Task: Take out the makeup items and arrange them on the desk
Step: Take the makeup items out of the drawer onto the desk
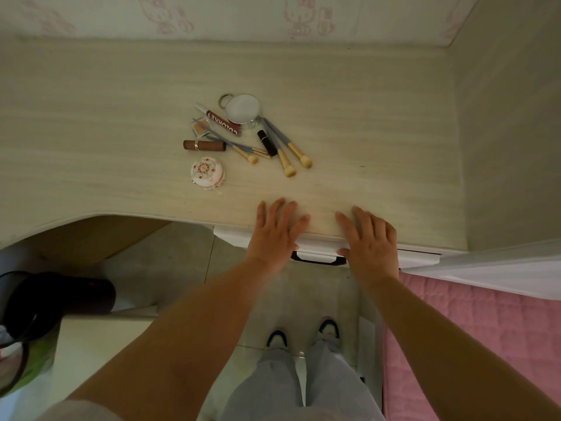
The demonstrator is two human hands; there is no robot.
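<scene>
Makeup items (pixel 243 138) loose on desk (pixel 364 123); drawer (pixel 318 243) prob. closed under flat hands (pixel 277 230).

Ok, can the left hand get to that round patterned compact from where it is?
Probably yes: the left hand lies flat at the desk edge, and bare desk separates it from the compact.

The pale wooden tabletop (pixel 364 123) carried brushes (pixel 288 147), two lipsticks (pixel 204 145), a round mirror (pixel 242 107), perhaps a compact (pixel 207 172).
</scene>
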